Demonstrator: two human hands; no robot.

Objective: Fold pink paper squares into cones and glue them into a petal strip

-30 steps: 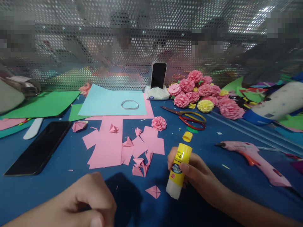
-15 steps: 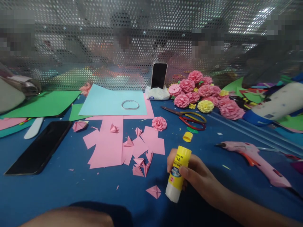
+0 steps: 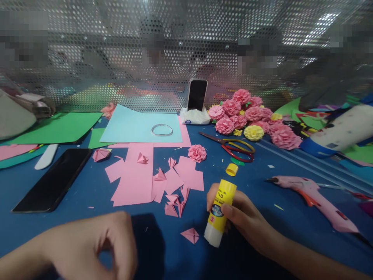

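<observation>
Table (image 3: 258, 181) had free lane betw. R hand (image 3: 241, 212) w/ glue stick (image 3: 220, 206) & glue gun (image 3: 310, 190), bar thin scrap (image 3: 279, 207); also room betw. R & L hand (image 3: 90, 245), bar folded pink pc. (image 3: 190, 235) Pink sheets (image 3: 134, 181) lay fwd of L, scissors (image 3: 230, 142) fwd of R; perf. panel (image 3: 175, 64) blocked back.

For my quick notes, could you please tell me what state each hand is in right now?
Left hand: fingers curled; whether it holds anything cannot be told.
Right hand: closed, holding the yellow glue stick.

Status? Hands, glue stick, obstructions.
Right hand grips glue stick. Left hand curled, contents unclear. Yellow cap lies beyond stick. Folded pink piece between hands.
</observation>
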